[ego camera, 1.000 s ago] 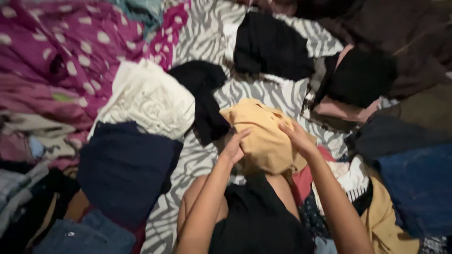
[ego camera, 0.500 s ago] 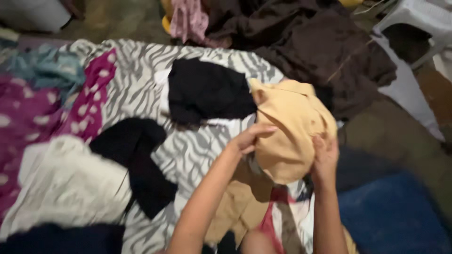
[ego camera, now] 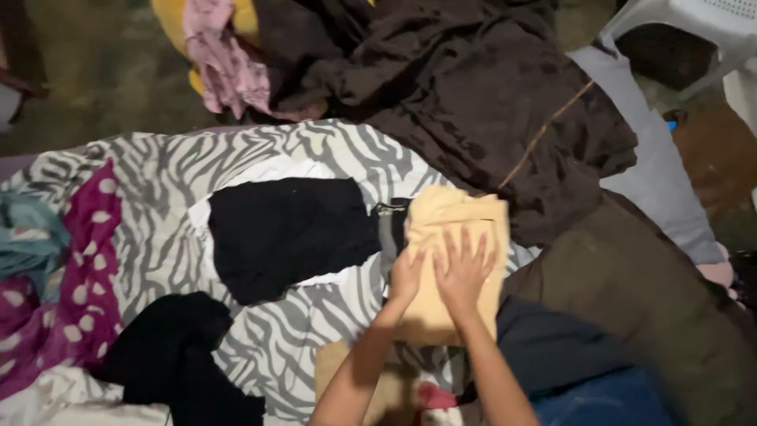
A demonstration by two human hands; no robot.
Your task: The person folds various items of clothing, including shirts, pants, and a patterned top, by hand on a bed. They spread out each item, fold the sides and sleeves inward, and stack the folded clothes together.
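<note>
Folded tan garment [ego camera: 453, 260] resting on zebra-striped sheet [ego camera: 315, 150], just right of folded black garment [ego camera: 288, 233], near edge of dark brown cloth heap [ego camera: 473, 87]. Left hand [ego camera: 408, 276] and right hand [ego camera: 464, 268] flat on top, side by side, fingers spread, gripping nothing. Risks (judged from present layout): uneven pressure from the 2 palms shifting the folds; tan garment sliding right onto olive cloth [ego camera: 631, 292]; loose brown heap slumping onto the pile.

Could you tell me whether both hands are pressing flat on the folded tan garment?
Yes, the left hand and right hand lie palm down, side by side, on the folded tan garment over the zebra-striped sheet.
</note>
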